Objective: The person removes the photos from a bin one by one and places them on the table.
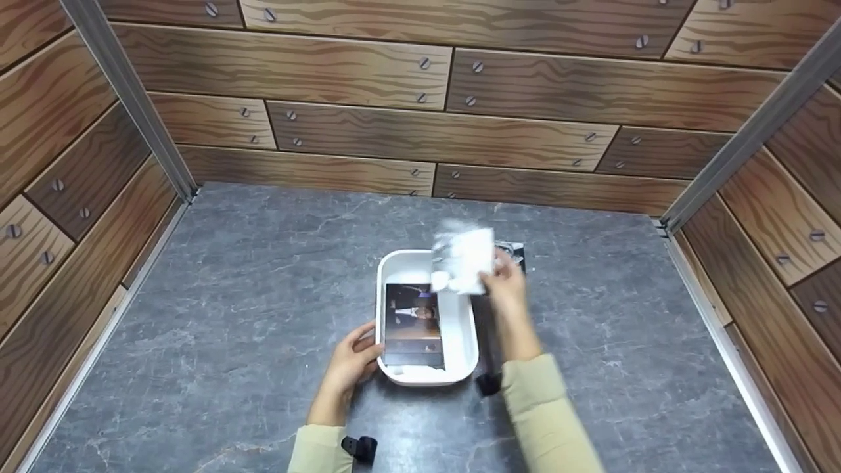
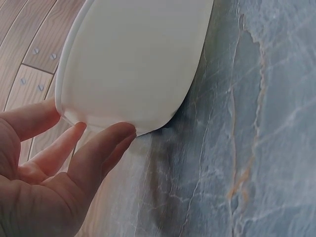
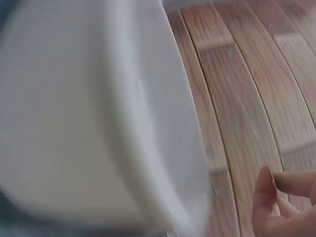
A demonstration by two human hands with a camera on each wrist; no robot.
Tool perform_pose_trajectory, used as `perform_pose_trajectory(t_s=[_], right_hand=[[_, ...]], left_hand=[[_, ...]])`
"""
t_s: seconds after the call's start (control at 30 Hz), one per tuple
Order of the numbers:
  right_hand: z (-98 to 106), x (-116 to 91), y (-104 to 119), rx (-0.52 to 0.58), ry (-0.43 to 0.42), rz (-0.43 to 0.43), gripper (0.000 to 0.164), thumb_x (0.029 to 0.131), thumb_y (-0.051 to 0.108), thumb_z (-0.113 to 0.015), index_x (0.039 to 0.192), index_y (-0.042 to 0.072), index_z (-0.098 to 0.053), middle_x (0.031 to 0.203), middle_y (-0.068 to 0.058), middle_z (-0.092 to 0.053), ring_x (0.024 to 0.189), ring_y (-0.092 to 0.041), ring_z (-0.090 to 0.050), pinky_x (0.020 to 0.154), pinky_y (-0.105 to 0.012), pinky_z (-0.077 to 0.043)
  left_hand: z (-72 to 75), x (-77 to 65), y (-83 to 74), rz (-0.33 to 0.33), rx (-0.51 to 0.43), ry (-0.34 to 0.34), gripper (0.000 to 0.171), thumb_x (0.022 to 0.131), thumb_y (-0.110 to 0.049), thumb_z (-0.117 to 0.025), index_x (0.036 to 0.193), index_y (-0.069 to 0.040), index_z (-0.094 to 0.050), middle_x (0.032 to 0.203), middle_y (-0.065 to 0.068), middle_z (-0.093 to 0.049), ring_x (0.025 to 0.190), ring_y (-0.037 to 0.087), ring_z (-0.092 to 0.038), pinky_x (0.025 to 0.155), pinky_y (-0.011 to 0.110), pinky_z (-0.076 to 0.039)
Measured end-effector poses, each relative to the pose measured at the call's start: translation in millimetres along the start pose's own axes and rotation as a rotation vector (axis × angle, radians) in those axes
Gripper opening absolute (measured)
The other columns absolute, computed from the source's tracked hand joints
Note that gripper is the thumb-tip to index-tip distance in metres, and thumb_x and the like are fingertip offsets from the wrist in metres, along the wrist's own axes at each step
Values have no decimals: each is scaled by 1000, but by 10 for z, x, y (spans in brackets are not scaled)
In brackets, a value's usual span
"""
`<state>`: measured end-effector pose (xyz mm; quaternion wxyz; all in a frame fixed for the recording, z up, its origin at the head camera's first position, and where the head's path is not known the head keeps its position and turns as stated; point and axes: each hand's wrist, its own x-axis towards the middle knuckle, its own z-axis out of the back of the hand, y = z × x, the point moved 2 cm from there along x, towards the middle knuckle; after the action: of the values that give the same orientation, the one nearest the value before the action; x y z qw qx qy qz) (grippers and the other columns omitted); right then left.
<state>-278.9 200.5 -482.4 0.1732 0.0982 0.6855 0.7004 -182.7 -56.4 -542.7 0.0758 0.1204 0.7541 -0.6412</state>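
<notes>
A white oblong tub (image 1: pixel 474 341) stands on the grey tabletop. Inside it lies a dark photo card (image 1: pixel 412 325) showing a person in dark clothes. My left hand (image 1: pixel 353 360) grips the tub's near left side; in the left wrist view its thumb and fingers (image 2: pixel 106 145) hold the wall and lower edge. Over the tub's far right corner, my right hand (image 1: pixel 507 286) pinches another photo card (image 1: pixel 463 259) by its right edge. Glare and blur hide that card's picture. In the right wrist view, the right thumb and finger (image 3: pixel 266 190) meet beyond the blurred tub wall (image 3: pixel 133 123).
Partly behind the right hand, a dark printed card (image 1: pixel 518 253) lies on the grey marbled tabletop (image 1: pixel 263 295). Wood-plank patterned panels (image 1: pixel 368 79) with metal corner posts (image 1: pixel 128 92) enclose the back and sides. A black wrist camera (image 1: pixel 361 449) sits at the left cuff.
</notes>
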Motion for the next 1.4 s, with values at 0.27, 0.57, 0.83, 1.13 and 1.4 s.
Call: perform_pose_trajectory(t_s=[0.27,0.57,0.83,1.13,1.4], right_hand=[[727,687,113,43,-78,-60,59,85,-12,-60,141,-3,-43,77,10,-56,67,0,-53,64,-11,-48],[1352,1118,-80,-36,-116,-323,64,91,-7,-53,150,12,-35,154,-10,-35,72,1,-52,69,-15,-48],[1611,1178,-372,-186,-90,-391,65,91,-6,-53,151,12,-34,106,-3,-56,74,-7,-54,70,-22,-46],[1558,1143,-574,-407,-193,-248,48,89,-4,-55,136,-10,-47,141,-28,-46,125,-33,-47,103,-36,-43],[1536,1066,-587,-624,-230,-150,39,90,7,-58,125,-10,-58,129,-30,-56,119,-41,-52,103,-46,-42]], left_hand=[[8,5,-5,7,-4,-2,57,91,1,-58,144,7,-36,133,38,-48,101,26,-65,84,36,-58],[46,-13,-6,1,18,-18,58,91,0,-60,144,6,-36,134,37,-49,102,25,-65,82,35,-58],[44,-6,7,-6,-1,2,59,91,1,-59,144,8,-34,132,38,-49,98,24,-66,80,33,-59],[18,-18,29,-14,-9,15,58,91,0,-57,144,9,-34,133,38,-49,98,22,-66,82,34,-58],[10,12,4,-6,15,-1,59,91,-1,-59,144,7,-35,135,38,-47,103,25,-64,85,38,-57]])
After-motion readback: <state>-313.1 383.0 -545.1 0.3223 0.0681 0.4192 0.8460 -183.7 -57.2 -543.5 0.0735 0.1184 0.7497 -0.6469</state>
